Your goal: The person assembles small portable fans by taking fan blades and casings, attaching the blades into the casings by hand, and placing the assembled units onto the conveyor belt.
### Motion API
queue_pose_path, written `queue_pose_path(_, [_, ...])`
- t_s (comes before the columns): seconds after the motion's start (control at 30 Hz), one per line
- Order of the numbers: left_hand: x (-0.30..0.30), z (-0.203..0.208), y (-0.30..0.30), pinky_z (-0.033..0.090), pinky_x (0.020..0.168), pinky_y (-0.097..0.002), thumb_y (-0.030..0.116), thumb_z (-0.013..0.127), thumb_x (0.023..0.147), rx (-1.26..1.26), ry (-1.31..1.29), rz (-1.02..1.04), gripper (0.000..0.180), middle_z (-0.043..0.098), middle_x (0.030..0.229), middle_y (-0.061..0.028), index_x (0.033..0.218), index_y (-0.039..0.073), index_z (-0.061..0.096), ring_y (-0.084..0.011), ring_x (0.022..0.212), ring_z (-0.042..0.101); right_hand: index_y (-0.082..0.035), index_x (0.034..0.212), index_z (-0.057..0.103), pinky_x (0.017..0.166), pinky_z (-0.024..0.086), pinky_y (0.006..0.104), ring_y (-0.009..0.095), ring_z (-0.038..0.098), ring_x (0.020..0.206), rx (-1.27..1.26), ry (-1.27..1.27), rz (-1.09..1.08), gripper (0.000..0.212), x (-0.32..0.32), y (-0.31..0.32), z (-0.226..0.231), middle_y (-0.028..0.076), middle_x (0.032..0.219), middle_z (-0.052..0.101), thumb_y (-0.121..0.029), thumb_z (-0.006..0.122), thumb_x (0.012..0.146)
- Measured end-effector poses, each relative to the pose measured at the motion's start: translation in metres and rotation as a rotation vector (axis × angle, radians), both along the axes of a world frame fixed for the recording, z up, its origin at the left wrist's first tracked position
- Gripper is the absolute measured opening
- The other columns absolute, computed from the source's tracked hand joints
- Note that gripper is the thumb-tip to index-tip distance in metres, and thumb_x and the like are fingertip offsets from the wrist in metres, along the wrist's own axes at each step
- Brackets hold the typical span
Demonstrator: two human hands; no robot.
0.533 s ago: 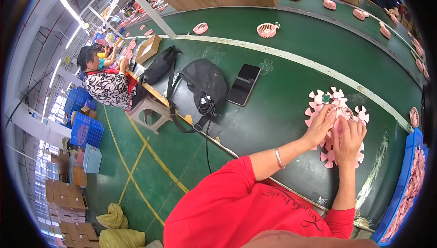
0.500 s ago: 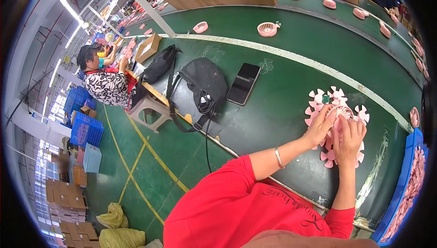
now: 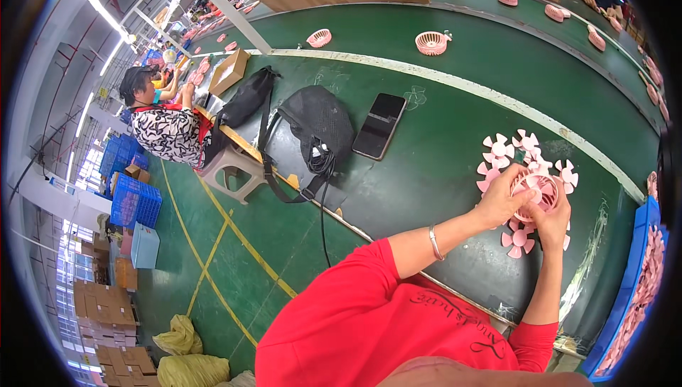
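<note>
Between both hands I hold a round pink fan housing with slotted sides, its open face turned up toward me. Fan blades seem to show inside it, though fingers partly cover them. My left hand, below a silver bangle, grips its left rim with the thumb over the opening. From the lower right my right hand closes on the rim, its thumb pressing inward. Several loose pink fan blades lie on the dark green bench around and beneath the hands.
A phone, a black bag and a cable lie left on the bench. Beyond the white strip, a conveyor carries pink housings. A blue crate of pink blades stands at right. Co-workers sit at far left and far right.
The housing has tipped so its open face shows, and my hands have shifted to its rim. Housings on the far belt have moved along, and those on the nearer belt have slid right.
</note>
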State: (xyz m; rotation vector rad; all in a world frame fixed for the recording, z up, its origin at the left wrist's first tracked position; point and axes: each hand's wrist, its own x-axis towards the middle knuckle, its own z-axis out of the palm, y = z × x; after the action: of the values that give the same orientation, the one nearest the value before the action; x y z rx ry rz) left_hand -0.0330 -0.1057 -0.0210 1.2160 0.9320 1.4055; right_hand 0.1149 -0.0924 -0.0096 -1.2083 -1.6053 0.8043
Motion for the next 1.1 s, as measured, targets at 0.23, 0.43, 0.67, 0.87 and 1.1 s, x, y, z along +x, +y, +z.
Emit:
queue_pose_path(0.23, [-0.006,0.012,-0.007,0.051,0.075,-0.0283,0.003,0.07,0.077,0.031,0.204,0.073,0.034,0.064,0.095,-0.0088,0.106,-0.003,0.054,-0.0122,0.086,0.06,0.001,0.092,0.056,0.066,0.049,0.0298,0.015,0.059,0.073,-0.111,-0.029,0.085,0.037,-0.004,-0.008,0.018,0.009,0.082,0.064,-0.011,0.077,0.065])
queue_pose_path(0.43, [-0.009,0.02,-0.01,0.052,0.071,-0.0302,0.001,0.069,0.072,0.019,0.149,0.097,0.027,0.067,0.087,-0.0146,0.096,-0.004,0.058,-0.0157,0.08,0.065,0.001,0.088,0.054,0.064,0.048,0.0352,0.026,0.059,0.068,0.144,-0.206,-0.021,0.035,-0.011,-0.015,0.013,0.015,0.074,0.059,-0.016,0.076,0.068])
queue_pose_path(0.67, [-0.003,-0.001,0.004,0.045,0.093,-0.0293,0.003,0.067,0.081,0.076,0.07,0.132,0.053,0.054,0.121,-0.0114,0.128,-0.001,0.043,-0.0199,0.11,0.055,0.001,0.09,0.058,0.066,0.047,0.0289,0.011,0.056,0.073,-0.038,-0.153,-0.188,0.036,-0.001,0.008,0.012,0.006,0.08,0.064,-0.017,0.078,0.066])
queue_pose_path(0.87, [-0.023,0.007,0.015,0.045,0.091,-0.0293,0.006,0.059,0.091,0.079,-0.003,0.313,0.036,0.054,0.117,-0.0145,0.121,-0.004,0.044,-0.0183,0.107,0.054,0.002,0.124,0.051,0.078,0.049,0.0263,0.015,0.061,0.091,-0.002,0.52,-0.455,0.046,0.07,0.046,-0.009,0.012,0.106,0.063,-0.008,0.066,0.082])
queue_pose_path(1.1, [-0.041,0.008,0.024,0.049,0.087,-0.0298,0.004,0.055,0.092,-0.015,-0.019,0.319,0.029,0.056,0.114,-0.0146,0.118,-0.005,0.047,-0.0189,0.1,0.059,-0.01,0.119,0.059,0.094,0.042,0.0399,0.032,0.05,0.114,0.338,-0.425,-0.289,0.04,0.07,0.049,-0.028,0.01,0.121,0.058,-0.004,0.059,0.079])
